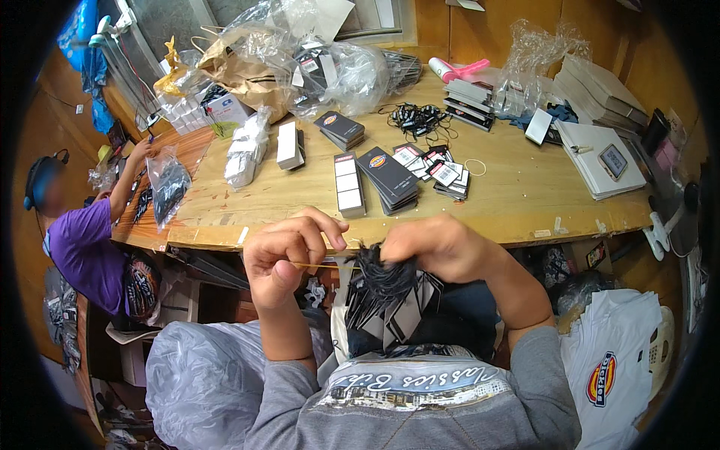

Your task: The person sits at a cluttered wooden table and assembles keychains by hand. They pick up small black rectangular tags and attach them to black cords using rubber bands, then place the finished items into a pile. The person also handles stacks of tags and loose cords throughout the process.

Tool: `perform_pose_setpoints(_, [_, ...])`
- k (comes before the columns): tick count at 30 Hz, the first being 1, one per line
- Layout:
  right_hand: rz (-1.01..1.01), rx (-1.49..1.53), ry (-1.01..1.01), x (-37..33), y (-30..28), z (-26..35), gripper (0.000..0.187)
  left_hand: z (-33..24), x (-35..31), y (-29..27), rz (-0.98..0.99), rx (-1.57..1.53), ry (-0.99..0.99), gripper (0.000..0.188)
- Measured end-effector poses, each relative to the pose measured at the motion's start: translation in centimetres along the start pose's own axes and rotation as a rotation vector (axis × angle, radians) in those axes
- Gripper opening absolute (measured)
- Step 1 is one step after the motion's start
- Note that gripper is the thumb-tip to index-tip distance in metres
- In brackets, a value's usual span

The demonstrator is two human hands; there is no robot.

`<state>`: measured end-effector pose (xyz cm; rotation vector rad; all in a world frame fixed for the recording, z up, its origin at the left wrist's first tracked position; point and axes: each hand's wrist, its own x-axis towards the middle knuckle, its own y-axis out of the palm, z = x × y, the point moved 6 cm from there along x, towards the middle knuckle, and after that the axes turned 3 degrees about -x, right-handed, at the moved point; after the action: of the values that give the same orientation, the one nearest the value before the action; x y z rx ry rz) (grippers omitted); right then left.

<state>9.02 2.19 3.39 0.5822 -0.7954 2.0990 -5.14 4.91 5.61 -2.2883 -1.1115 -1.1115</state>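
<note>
Tag bundle (397, 319) over lap (471, 309) | L hand (289, 251) holds taut yellow band (321, 265) | R hand (439, 244) grips black cords (381, 279) | step: prob. banding cords | nxt: likely needs tension kept, cords bunched

tag bundle (390, 289): before table (281, 199) | tag stacks (387, 171): on table

Blk cords (384, 283) in R hand (435, 240)
</note>
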Motion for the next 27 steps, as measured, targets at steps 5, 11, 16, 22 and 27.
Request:
perform_pose_setpoints(5, [0.298, -0.378, -0.069, 0.3, 1.1, 0.9, 0.032, -0.6, 0.3, 0.5, 0.029, 0.062, -0.024, 0.048])
perform_pose_setpoints(11, [0.125, 0.083, 0.105, 0.0, 0.2, 0.7, 0.036, -0.7, 0.2, 0.5, 0.074, -0.028, -0.025, 0.047])
perform_pose_setpoints(16, [-0.159, 0.743, 0.110, -0.6, -0.5, -1.6, 0.010, -0.5, -0.3, 0.6, 0.135, -0.536, -0.004, 0.038])
perform_pose_setpoints(22, [-0.218, 0.837, -0.100, -0.1, -0.4, -0.7, 0.014, 0.7, -1.2, 0.5, 0.121, -0.964, -0.014, 0.015])
perform_pose_setpoints(27, [-0.191, 0.836, -0.034, 0.0, 0.0, -1.1, 0.015, 3.4, -1.5, 2.0, 0.140, -1.362, -0.086, 0.042])
